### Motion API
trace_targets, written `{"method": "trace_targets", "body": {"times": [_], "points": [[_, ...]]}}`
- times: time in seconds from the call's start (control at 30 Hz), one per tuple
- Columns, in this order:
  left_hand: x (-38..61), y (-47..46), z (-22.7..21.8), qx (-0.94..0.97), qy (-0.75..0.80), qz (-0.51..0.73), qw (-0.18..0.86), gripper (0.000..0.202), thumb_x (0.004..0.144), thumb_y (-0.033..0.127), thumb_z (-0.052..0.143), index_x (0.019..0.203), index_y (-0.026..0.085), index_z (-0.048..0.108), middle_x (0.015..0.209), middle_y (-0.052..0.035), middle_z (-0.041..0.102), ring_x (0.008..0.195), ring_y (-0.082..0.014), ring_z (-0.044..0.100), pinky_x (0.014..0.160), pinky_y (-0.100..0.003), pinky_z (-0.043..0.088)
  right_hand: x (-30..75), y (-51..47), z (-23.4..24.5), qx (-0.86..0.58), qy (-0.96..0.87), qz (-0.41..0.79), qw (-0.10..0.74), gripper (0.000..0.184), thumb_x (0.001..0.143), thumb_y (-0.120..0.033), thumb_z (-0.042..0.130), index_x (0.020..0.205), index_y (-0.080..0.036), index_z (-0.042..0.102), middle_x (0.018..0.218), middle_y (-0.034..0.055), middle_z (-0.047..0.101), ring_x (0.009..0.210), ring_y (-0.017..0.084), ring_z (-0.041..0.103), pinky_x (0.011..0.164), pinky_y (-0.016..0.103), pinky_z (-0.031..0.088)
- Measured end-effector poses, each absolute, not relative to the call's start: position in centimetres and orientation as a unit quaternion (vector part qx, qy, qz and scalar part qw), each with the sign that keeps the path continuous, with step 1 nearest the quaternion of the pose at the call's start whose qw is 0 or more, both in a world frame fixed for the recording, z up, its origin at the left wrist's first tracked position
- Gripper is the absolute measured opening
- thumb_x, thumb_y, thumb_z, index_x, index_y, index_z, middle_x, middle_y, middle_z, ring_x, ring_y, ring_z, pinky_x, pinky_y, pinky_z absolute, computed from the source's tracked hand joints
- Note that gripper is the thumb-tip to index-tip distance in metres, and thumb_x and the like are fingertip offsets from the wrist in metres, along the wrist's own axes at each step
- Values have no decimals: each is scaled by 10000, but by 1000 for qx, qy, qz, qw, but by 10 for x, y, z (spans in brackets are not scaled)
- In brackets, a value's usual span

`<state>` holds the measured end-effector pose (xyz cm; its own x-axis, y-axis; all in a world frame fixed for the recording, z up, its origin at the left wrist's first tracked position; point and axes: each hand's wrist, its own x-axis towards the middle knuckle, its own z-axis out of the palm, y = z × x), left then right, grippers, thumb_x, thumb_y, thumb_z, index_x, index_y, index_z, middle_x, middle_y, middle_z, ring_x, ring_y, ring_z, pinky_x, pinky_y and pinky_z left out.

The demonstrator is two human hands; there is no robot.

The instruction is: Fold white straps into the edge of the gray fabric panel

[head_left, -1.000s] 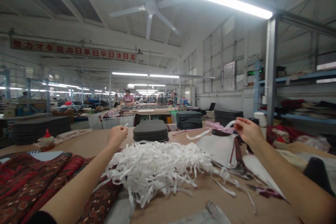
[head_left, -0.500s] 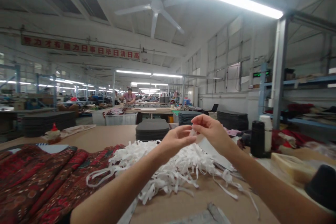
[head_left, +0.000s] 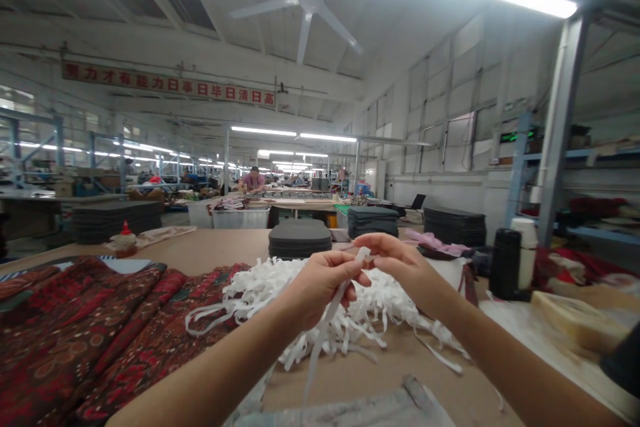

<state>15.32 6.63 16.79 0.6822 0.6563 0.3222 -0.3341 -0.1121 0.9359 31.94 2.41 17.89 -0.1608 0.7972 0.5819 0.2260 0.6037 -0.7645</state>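
My left hand (head_left: 320, 283) and my right hand (head_left: 403, 267) meet above the brown table (head_left: 210, 250). Both pinch the top of one white strip (head_left: 325, 330), which hangs down from the fingers toward the table's near edge. Just behind the hands lies a loose pile of white strips (head_left: 280, 297). Red patterned fabric (head_left: 85, 333) is spread over the table to the left of my left forearm.
A stack of dark grey pads (head_left: 300, 239) sits behind the pile. A black bottle (head_left: 504, 263) and a white bottle (head_left: 525, 253) stand at the right near white and dark fabric pieces (head_left: 463, 273). A red-capped bottle (head_left: 125, 239) stands far left. A person (head_left: 253, 180) works far back.
A second ago my hands were wide apart, stretching a strip. They came together in the middle, and now the strip hangs down folded from both hands. The view shifted slightly.
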Motion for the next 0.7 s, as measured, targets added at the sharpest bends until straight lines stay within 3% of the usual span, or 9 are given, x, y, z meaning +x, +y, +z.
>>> {"method": "trace_targets", "body": {"times": [0.1,0.17,0.23,0.3,0.43,0.53,0.7], "points": [[150,60,168,653,97,397,638,183,735,332,674,764,151,672,733,-22,626,575,-88,548,575,-213,433,310,25,173,-315,-642,408,567,302,733,-137,476,1004,-155,606,961,59,641,901,185,575,838,340,421],[147,55,170,701,67,460,540,98,721,264,672,753,176,700,784,-24,609,748,-129,564,717,-253,441,301,29,165,-266,-602,496,567,242,781,-180,479,977,-162,620,952,51,643,914,172,570,856,327,413],[143,51,174,754,59,518,400,70,694,198,672,745,198,720,745,-10,571,785,-141,535,727,-252,430,289,32,155,-219,-571,566,552,193,826,-247,489,944,-184,627,927,32,643,900,155,570,862,316,413],[138,50,178,787,70,514,334,87,691,175,663,746,203,725,657,12,541,684,-127,516,639,-237,430,277,31,145,-182,-557,608,536,181,845,-299,496,925,-205,628,877,13,640,847,145,574,846,322,424],[119,57,176,770,99,446,446,88,753,228,644,788,176,706,568,35,565,489,-80,488,481,-191,397,265,24,133,-179,-581,611,508,203,840,-369,542,840,-192,640,736,-3,604,696,128,552,792,328,443],[97,60,163,725,88,423,537,128,774,284,656,818,170,697,603,26,591,527,-69,505,522,-168,405,273,19,129,-265,-599,576,489,189,789,-365,624,785,-175,636,654,-22,563,587,93,495,683,272,444],[60,50,126,654,135,310,677,375,762,505,609,833,149,703,715,-53,654,618,-125,571,589,-223,447,294,9,118,-411,-669,461,412,199,760,-368,634,706,-176,633,569,-19,527,499,90,430,479,221,357]]}}
